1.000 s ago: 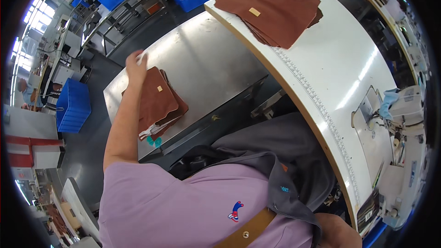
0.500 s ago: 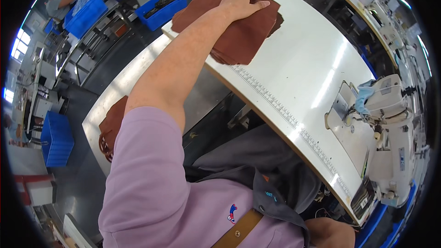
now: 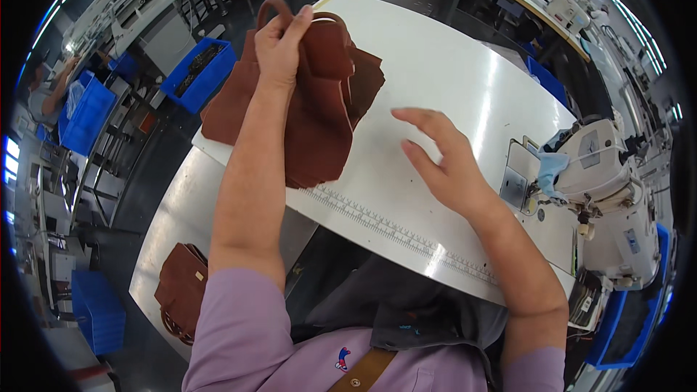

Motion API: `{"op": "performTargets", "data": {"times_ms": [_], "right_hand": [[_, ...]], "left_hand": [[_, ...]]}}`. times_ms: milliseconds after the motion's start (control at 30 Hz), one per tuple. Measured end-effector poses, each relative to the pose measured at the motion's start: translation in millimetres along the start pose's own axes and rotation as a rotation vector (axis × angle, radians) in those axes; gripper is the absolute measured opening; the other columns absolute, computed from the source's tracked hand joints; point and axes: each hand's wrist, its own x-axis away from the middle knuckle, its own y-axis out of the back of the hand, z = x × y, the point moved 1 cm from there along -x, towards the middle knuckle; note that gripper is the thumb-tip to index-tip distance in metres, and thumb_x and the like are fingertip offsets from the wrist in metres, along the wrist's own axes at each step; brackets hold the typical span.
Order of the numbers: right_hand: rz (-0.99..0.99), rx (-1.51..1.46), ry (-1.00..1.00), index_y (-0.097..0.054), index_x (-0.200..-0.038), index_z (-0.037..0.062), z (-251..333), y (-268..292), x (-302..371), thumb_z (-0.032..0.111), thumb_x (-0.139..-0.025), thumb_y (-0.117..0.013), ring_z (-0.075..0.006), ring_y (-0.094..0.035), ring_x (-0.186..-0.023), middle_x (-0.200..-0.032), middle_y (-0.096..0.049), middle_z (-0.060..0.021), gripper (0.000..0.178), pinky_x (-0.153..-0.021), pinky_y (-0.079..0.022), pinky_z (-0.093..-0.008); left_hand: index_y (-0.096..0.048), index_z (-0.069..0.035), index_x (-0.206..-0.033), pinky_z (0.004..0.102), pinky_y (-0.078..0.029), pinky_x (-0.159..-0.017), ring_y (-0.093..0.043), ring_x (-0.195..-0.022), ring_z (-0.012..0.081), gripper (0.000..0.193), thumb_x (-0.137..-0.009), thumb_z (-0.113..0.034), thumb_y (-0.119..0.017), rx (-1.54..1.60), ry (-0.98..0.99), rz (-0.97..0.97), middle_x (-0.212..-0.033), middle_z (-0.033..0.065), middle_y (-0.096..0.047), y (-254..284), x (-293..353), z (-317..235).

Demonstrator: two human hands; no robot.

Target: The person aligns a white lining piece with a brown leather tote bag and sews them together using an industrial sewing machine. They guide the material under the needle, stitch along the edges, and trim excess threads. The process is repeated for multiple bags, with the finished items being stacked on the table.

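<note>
At the far left part of the white table point(image 3: 435, 51), my left hand point(image 3: 279, 54) is closed around the upper part of a stack of brown leather bag pieces point(image 3: 316, 134). Curved brown handles rise beside its fingers and thumb. The pieces fan out unevenly and hang slightly over the table's near edge. To their right, my right hand point(image 3: 450, 163) hovers over the tabletop, thumb and fingers apart, holding nothing. A printed ruler strip point(image 3: 377, 221) runs along the near edge below it.
A white sewing machine point(image 3: 592, 160) with a light blue cloth point(image 3: 553, 170) stands at the right. Another brown leather bag point(image 3: 181, 279) lies on the metal side table point(image 3: 163, 236) at left. Blue bins point(image 3: 87, 116) and people at other worktables lie beyond.
My right hand has come into view above the table. My left hand has gone from resting on the stack to gripping its upper part, and the pieces appear lifted and nearer.
</note>
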Motion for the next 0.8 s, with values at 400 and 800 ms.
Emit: {"op": "performTargets", "data": {"times_ms": [400,800], "right_hand": [[-0.153,0.282,0.233,-0.058,-0.136,0.0082,-41.2,-64.9,-101.6,0.028,-0.105,-0.044,-0.0296,-0.046,-0.140,-0.148,-0.053,-0.0100,0.039,-0.117,-0.026,-0.0556],[0.072,0.251,0.067,-0.044,-0.147,0.0124,-55.6,-72.6,-97.8,0.050,-0.105,-0.030,-0.0354,-0.043,-0.139,-0.161,-0.036,-0.0106,0.058,-0.117,-0.026,-0.0529]], "left_hand": [[-0.034,-0.013,-0.051,0.0307,-0.036,-0.064,-0.037,-0.056,0.0144,0.049,-0.099,-0.012,-0.047,0.292,-0.068,0.296,-0.049,0.0025,-0.037,20.1,-1.8,-28.2],[-0.048,-0.016,-0.058,0.0442,-0.037,-0.110,-0.049,-0.076,0.0173,0.052,-0.105,-0.022,-0.025,0.693,-0.277,0.309,-0.057,0.0009,-0.042,89.4,-12.2,-100.8]]}}
